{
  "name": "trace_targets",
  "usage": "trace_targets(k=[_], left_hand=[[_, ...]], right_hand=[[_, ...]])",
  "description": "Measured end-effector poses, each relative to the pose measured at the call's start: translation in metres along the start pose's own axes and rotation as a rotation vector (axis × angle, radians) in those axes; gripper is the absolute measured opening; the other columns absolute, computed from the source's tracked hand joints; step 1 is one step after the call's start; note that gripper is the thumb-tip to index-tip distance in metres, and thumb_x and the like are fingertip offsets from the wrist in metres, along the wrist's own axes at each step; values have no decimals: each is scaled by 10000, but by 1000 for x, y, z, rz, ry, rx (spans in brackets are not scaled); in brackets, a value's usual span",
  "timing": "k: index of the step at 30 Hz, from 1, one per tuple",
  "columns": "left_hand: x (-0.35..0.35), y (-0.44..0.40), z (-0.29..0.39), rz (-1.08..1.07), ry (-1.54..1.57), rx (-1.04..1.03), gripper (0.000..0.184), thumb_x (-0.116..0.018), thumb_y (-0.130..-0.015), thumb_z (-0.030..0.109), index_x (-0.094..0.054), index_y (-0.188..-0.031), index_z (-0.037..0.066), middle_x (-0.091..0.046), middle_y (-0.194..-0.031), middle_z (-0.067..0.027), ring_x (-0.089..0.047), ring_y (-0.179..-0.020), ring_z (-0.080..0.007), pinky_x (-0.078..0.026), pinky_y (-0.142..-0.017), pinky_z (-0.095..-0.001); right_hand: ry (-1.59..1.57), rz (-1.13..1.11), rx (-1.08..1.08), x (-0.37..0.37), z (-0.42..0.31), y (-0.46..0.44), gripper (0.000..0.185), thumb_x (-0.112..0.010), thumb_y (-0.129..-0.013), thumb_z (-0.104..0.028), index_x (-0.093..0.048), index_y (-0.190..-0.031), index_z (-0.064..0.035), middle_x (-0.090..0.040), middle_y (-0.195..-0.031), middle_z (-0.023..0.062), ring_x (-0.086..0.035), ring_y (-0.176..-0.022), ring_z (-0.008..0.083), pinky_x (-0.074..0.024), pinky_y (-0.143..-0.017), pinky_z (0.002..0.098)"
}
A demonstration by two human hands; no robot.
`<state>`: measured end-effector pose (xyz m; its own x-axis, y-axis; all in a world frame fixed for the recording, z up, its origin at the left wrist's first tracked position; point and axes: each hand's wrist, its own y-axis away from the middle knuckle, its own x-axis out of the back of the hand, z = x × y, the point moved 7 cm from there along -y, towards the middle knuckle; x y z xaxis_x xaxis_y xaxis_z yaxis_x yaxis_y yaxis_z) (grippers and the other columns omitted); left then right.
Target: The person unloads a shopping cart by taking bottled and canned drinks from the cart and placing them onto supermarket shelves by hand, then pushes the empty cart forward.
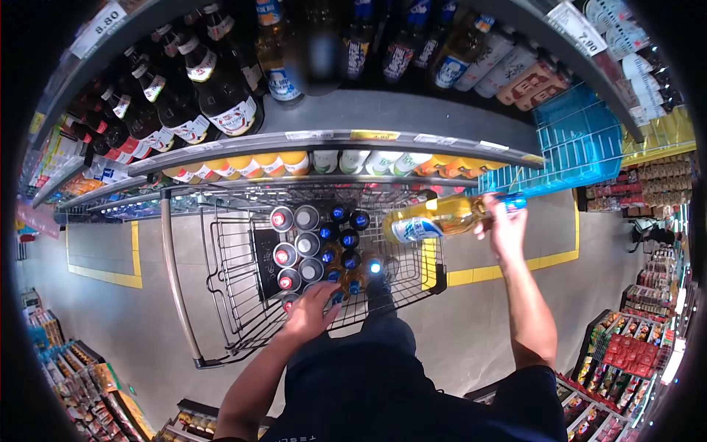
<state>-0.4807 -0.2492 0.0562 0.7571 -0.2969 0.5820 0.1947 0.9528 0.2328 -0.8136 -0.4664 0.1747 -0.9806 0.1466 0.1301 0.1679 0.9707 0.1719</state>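
Golden liquid is filling the blue-capped bottle (pixel 442 215) right of centre in the frame, which is lying nearly level in the air, its base pointing left and its cap right. The right hand (pixel 503 225) is holding it, fingers and thumb clamping on the neck. Its base end is showing over the right end of the wire cart (pixel 441 278), which is occupying the middle of the frame.

Inside the cart, silver-topped cans (pixel 307 244) and red-topped cans (pixel 286 255) are standing upright in close rows at centre left, and bottles with blue caps (pixel 359 219) are clustering just beside them. So a good part of the load is already sitting in place, I judge, while the held bottle is not yet resting there.

Near the cart's lower edge, the left hand (pixel 313 313) is hovering at the nearest caps, thumb and fingers parting slightly; whether they are gripping a bottle neck I cannot tell.

Across the top, the shelf (pixel 412 110) is carrying more drinks: dark bottles (pixel 224 103) at upper left, pale cans (pixel 488 59) at upper right.
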Motion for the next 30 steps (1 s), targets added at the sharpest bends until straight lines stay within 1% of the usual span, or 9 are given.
trace_targets(k=[2,5,10,11,15,17,22,25,30], left_hand=[[28,-34,33,116,28,-169,521,-740,-853,176,-550,-1327,71,-548,-1336,-172,-584,-1175,-356,-501,-968,-411],[78,-77,86,310,-29,-376,632,-753,-836,172,-492,-1405,86,-439,-1445,-202,-495,-1264,-402,-474,-1007,-426],[146,-141,132,511,-182,-454,776,-753,-832,225,-363,-1495,117,-295,-1516,-253,-416,-1320,-456,-428,-1050,-472],[155,-154,134,475,-261,-383,811,-751,-827,260,-339,-1511,115,-289,-1517,-261,-420,-1320,-458,-389,-1077,-509],[166,-186,107,521,-339,-327,910,-761,-807,299,-269,-1536,67,-277,-1527,-265,-358,-1364,-465,-306,-1131,-522],[168,-191,92,545,-377,-325,948,-763,-803,313,-235,-1545,48,-265,-1536,-267,-325,-1388,-465,-276,-1148,-526],[168,-190,62,568,-384,-166,1028,-759,-802,377,-161,-1550,2,-236,-1559,-276,-243,-1442,-454,-219,-1157,-578],[175,-185,46,594,-447,-104,1033,-755,-801,382,-160,-1544,-18,-243,-1556,-283,-234,-1446,-458,-217,-1160,-571],[177,-177,22,513,-495,-9,1009,-752,-804,379,-182,-1541,-9,-209,-1566,-285,-216,-1459,-444,-202,-1176,-548]], right_hand=[[-72,14,101,1,-38,-7,212,-666,-919,-183,-637,-1008,8,-697,-848,141,-587,-420,200,-452,-347,298],[-160,11,223,-31,-95,-8,220,-635,-946,-189,-638,-1020,18,-716,-942,183,-593,-442,205,-456,-368,297],[-146,-37,411,-117,-148,-20,172,-640,-936,-122,-653,-981,44,-718,-1041,191,-596,-476,162,-477,-411,269],[-141,-81,410,-135,-153,-23,144,-714,-903,-112,-685,-962,16,-714,-829,103,-615,-497,120,-489,-434,244],[33,-187,429,-201,-165,-53,208,-768,-870,-184,-708,-922,8,-664,-651,44,-615,-488,104,-473,-437,234],[338,-176,425,-226,-174,-67,396,-770,-834,-331,-675,-617,-13,-583,-470,54,-598,-442,97,-475,-449,267],[621,-328,447,-292,-178,-78,531,-692,-825,-481,-641,-547,-30,-592,-457,53,-608,-414,158,-508,-483,297],[825,-395,440,-325,-168,-77,651,-573,-853,-611,-692,-690,7,-666,-578,73,-702,-657,233,-545,-701,342],[831,-544,336,-356,-168,-64,678,-529,-859,-636,-721,-827,14,-718,-785,160,-708,-881,283,-507,-862,368]])
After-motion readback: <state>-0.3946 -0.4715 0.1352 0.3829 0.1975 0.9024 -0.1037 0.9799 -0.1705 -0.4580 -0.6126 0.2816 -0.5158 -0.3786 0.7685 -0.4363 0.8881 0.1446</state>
